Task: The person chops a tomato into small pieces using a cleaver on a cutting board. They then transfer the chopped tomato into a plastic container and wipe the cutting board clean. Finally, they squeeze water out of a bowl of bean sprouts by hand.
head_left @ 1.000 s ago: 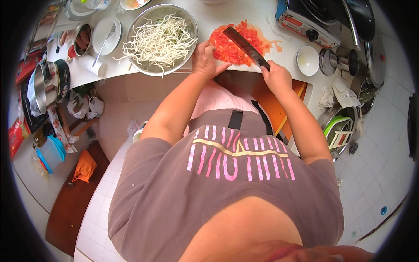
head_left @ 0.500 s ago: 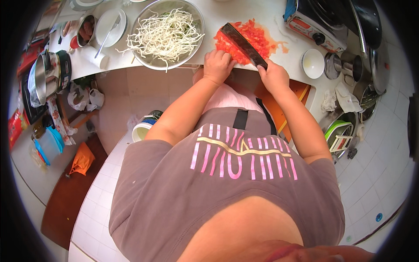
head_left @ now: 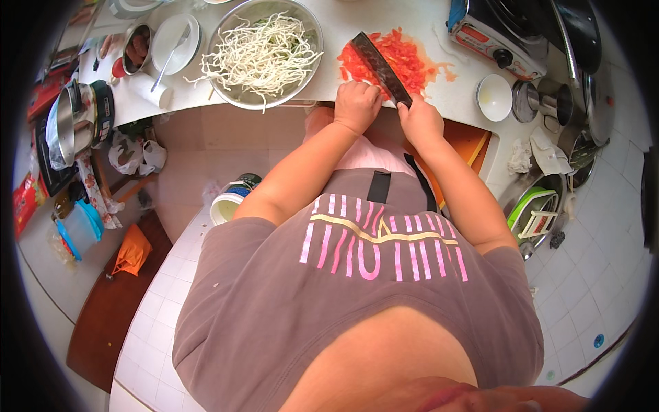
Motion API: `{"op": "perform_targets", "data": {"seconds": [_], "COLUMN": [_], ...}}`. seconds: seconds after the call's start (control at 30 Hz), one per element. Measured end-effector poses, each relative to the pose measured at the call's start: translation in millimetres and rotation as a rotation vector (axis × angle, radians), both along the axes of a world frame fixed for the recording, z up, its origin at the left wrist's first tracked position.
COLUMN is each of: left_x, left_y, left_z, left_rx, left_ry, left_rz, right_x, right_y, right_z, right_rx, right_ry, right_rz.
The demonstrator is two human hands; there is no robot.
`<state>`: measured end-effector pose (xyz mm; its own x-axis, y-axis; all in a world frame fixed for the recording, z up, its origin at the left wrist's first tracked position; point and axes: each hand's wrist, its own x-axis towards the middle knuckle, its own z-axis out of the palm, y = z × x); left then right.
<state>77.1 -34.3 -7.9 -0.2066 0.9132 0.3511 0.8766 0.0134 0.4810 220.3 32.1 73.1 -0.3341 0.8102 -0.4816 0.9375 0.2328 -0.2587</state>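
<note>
My right hand is wrapped round the handle end of a dark-bladed kitchen knife. Its blade slants away to the upper left, across a spread of chopped red pieces that look like tomato. Just left of the handle, my left hand rests at the near edge of the white worktop with its fingers curled in. Whatever may be under those fingers is hidden. Left of the chopped pieces stands a wide metal bowl heaped with white noodles, some strands hanging over its rim.
On the right are a portable gas stove, a white bowl and a sink holding a green-rimmed basket. Left on the worktop lie a white plate with a fork and a white cup. A bucket stands below.
My left hand has shifted right and slightly nearer to me, its fingers more tightly curled. My right hand and the knife handle have moved slightly left; the blade still lies over the red pieces.
</note>
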Motion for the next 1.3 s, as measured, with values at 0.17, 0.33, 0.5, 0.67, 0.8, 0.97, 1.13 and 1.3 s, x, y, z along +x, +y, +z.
{"op": "perform_targets", "data": {"seconds": [0.17,0.33,0.5,0.67,0.8,0.97,1.13,1.3], "left_x": [8,8,-19,-37,-36,-34,-32,-29], "left_y": [9,4,-4,-1,7,5,12,11], "left_z": [-8,-6,0,-5,-12,-10,-10,-10], "left_rx": [0.025,0.042,-0.032,-0.291,-0.159,-0.115,-0.076,-0.070], "left_ry": [0.007,0.019,-0.020,0.004,0.050,-0.009,0.002,0.087], "left_rz": [0.037,0.038,0.331,0.348,0.321,0.328,0.327,0.266], "right_x": [-5,5,4,-8,-11,-15,-19,-20], "right_y": [2,8,6,1,1,3,2,5], "right_z": [-4,-15,-1,5,2,1,-1,-3], "right_rx": [0.017,0.036,0.021,0.024,0.056,0.080,0.048,0.064], "right_ry": [-0.037,0.097,0.117,0.068,0.098,0.044,0.006,-0.015], "right_rz": [0.023,0.007,-0.021,0.021,0.052,0.137,0.146,0.146]}}
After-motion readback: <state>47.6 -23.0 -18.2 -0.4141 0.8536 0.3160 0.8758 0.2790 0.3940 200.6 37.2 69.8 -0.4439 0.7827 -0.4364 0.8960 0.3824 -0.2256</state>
